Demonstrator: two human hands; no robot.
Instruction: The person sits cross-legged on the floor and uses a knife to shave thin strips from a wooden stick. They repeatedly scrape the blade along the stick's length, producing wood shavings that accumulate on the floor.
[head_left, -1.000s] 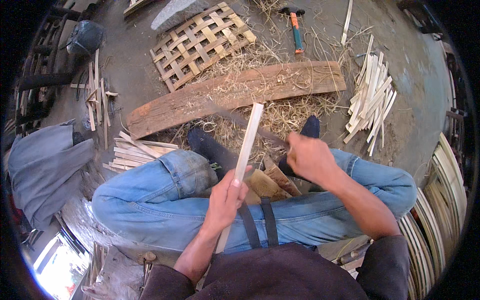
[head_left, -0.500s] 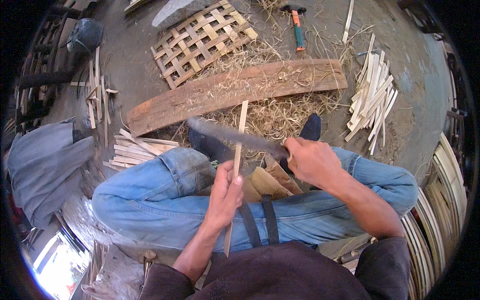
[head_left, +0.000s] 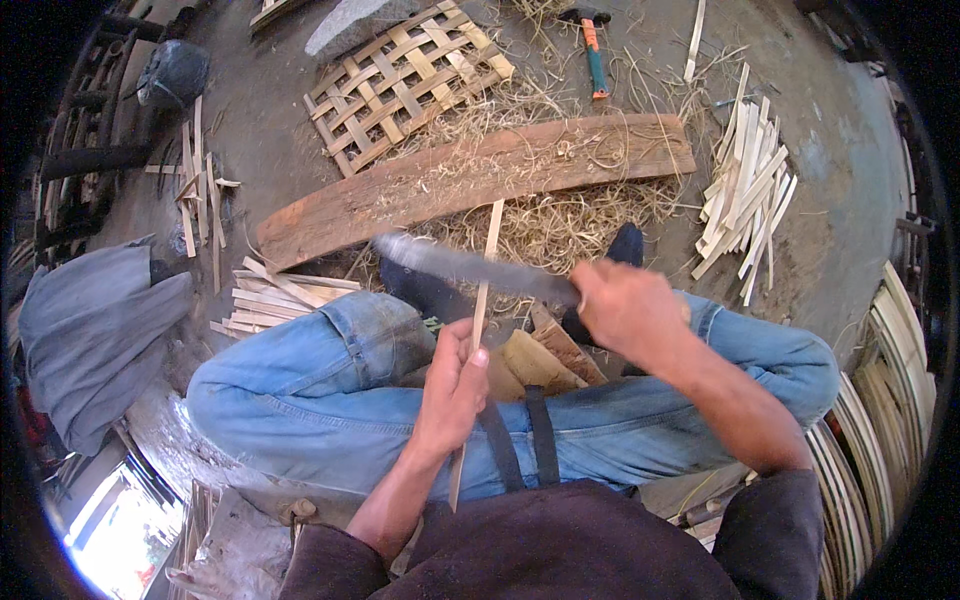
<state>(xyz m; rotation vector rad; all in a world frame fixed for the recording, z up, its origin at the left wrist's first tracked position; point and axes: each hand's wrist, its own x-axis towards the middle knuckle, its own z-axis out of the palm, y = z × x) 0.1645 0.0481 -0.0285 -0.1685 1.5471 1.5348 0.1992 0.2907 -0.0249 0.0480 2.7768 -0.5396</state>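
Observation:
My left hand grips a thin, pale split-wood strip, which stands nearly upright in the picture, its far end close to the plank's edge. Closed around the handle of a long, broad-bladed knife is my right hand. The blade points left and crosses the strip just beyond my left fingers; motion smears its tip. Whether the edge touches the strip I cannot tell. The knife's handle is mostly hidden inside my fist. Below the blade, curved wood pieces lie between my legs.
A wooden plank lies across curly shavings. Beyond it are a woven strip panel, a stone and a hammer. Strip piles lie right and left. Grey cloth hangs at left; long strips stand right.
The knife and my right hand have shifted slightly, with the blade turned a little. The strip's far end has moved slightly right. My left hand keeps its hold.

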